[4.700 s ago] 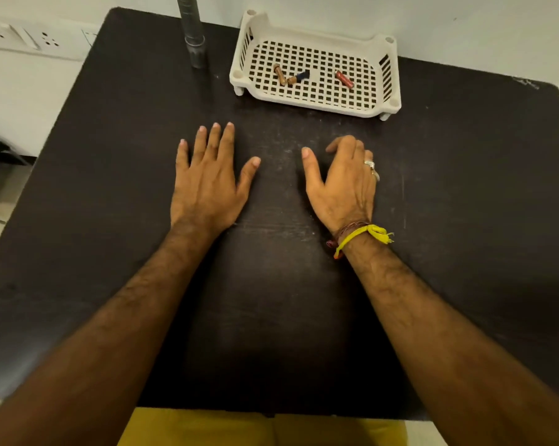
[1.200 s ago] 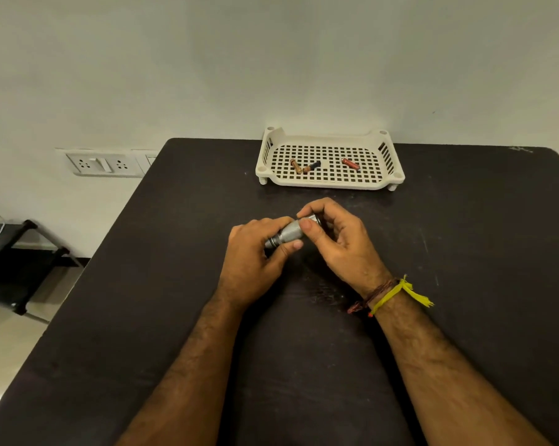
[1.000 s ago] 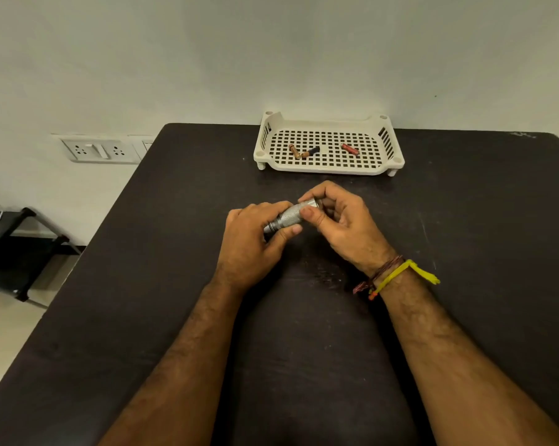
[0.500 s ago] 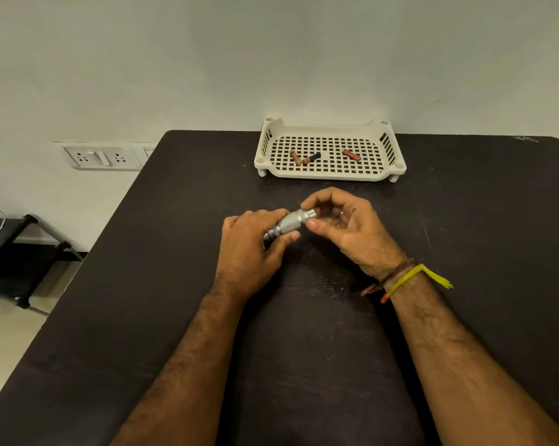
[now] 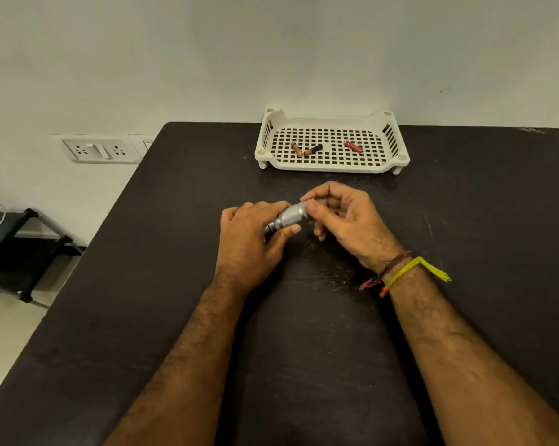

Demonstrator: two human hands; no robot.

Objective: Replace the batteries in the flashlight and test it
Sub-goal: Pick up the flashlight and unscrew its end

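Head view: both hands meet over the middle of the dark bench (image 5: 465,220), working a small silver flashlight (image 5: 289,217). Left hand (image 5: 249,243) is wrapped closed around the narrower barrel end, thumb under, fingers over. Right hand (image 5: 345,217) pinches the wider knurled end between thumb and forefinger; the other fingers are curled loose, not on the flashlight. Flashlight is tilted, wide end toward the bench's far edge, held just above the bench, not resting on it as far as I can tell.

White slotted tray (image 5: 331,167) sits at the far edge, centre-right. Three small batteries lie in it: two (image 5: 304,150) touching or nearly so at its left, one reddish battery (image 5: 353,146) apart at its right. Can't tell which are fresh.

Step, by my read: unscrewing the wide end to reach the battery bay. No seam or gap is visible, so it looks not yet off.

To do it well:
- keep the left grip firm on the barrel so only the cap turns
- re-pinch on the knurling, short twists, don't squeeze sideways
- hold it low over the bench so a freed cap or cell drops short, not off the edge
- note cell polarity before tipping anything out
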